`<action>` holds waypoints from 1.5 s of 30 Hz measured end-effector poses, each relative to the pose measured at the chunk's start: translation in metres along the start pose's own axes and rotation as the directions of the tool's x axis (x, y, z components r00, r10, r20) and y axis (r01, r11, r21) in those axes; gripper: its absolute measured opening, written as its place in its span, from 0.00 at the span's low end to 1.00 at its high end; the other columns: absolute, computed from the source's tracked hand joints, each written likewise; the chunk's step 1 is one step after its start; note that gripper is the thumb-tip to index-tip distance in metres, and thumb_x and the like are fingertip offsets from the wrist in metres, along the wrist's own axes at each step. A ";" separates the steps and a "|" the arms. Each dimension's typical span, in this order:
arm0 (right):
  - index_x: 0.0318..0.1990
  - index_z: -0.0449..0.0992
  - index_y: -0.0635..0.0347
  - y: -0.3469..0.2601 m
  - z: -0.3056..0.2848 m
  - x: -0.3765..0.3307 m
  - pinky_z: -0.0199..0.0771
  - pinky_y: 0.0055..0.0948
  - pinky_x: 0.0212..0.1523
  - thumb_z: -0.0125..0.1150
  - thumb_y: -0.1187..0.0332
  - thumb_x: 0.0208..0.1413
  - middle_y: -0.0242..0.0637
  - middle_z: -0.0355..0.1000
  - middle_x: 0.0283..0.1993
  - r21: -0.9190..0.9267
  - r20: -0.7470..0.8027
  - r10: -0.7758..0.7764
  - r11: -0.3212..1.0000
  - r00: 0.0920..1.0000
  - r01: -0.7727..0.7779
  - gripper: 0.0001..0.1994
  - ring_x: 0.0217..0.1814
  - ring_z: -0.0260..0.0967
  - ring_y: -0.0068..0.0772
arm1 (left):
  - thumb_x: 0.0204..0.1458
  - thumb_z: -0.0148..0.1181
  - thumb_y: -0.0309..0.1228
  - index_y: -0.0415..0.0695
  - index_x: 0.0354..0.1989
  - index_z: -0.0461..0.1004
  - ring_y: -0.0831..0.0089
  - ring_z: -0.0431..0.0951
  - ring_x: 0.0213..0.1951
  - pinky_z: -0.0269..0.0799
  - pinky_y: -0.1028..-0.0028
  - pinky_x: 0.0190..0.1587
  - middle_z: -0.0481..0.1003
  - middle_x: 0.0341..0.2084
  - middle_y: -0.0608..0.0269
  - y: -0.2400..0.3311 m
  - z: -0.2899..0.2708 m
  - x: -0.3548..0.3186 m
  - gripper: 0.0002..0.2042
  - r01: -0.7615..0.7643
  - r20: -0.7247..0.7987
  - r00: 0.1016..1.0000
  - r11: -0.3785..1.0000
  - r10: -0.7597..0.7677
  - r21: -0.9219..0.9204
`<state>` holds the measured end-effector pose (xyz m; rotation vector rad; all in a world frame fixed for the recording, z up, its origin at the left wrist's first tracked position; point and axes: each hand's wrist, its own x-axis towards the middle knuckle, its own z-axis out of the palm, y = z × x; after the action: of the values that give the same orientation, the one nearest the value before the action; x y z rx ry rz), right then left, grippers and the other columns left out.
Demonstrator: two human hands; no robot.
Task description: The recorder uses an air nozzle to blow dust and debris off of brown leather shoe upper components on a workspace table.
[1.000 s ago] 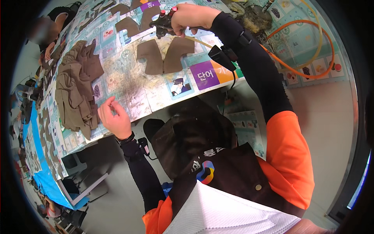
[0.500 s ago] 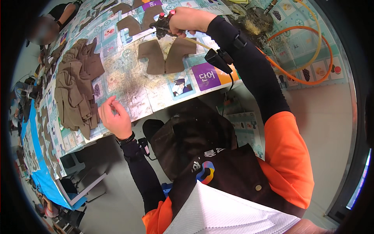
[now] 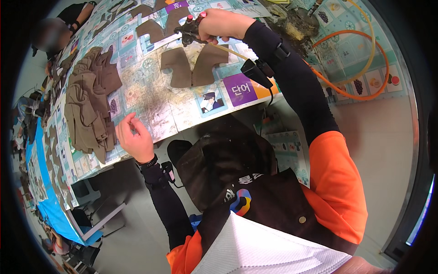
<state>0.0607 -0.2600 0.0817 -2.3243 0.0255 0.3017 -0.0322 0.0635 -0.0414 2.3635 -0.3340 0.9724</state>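
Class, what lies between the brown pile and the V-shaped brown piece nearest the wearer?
The head view shows only stained table cover between the brown pile and V-shaped piece.

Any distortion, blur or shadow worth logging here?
Head view: straight edges bow near the black rim; a co-worker's head, upper left, is blurred; shadow darkens the floor under the table; the right hand and black tool look fairly sharp.

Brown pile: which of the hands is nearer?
Left. The left hand is just right of the pile; the right hand is farther right and forward, holding a black tool.
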 end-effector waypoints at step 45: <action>0.29 0.78 0.65 -0.003 0.003 -0.044 0.48 0.25 0.14 0.57 0.70 0.37 0.33 0.66 0.17 -0.030 0.102 0.026 0.999 0.994 -0.023 0.10 0.13 0.52 0.21 | 0.51 0.54 0.20 0.40 0.34 0.76 0.64 0.71 0.26 0.67 0.67 0.31 0.73 0.25 0.59 -0.001 0.003 0.000 0.05 0.019 -0.008 1.000 0.999 -0.019 -0.037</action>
<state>0.0181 -0.2588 0.0916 -2.3355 -0.0003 0.4355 -0.0302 0.0627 -0.0433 2.3242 -0.3232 0.9590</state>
